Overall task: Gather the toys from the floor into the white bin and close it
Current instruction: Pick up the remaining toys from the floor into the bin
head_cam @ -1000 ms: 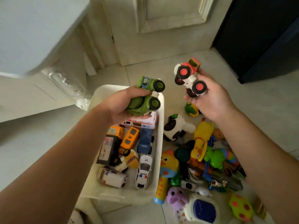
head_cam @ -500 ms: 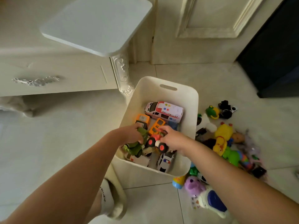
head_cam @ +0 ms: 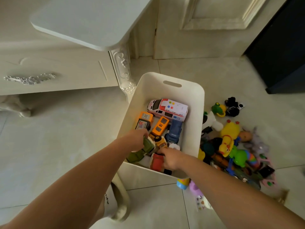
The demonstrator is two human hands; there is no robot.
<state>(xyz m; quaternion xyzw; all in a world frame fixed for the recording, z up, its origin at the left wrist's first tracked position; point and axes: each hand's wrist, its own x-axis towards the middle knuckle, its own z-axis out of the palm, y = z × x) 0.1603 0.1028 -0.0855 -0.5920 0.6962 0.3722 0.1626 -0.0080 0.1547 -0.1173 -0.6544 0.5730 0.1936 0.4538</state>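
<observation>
Head view. Left hand: curled round green truck, lowered inside white bin. Right hand: curled round red truck, likewise inside. Several vehicles, ambulance included, are already binned. Toy pile on floor just beside bin is left to be gathered. No lid is seen; closing is not yet done.

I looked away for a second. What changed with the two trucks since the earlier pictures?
Both went down into the white bin: the left hand lowered the green truck, the right hand the red truck, each still gripped. The cars already inside and the floor pile stayed put.
</observation>
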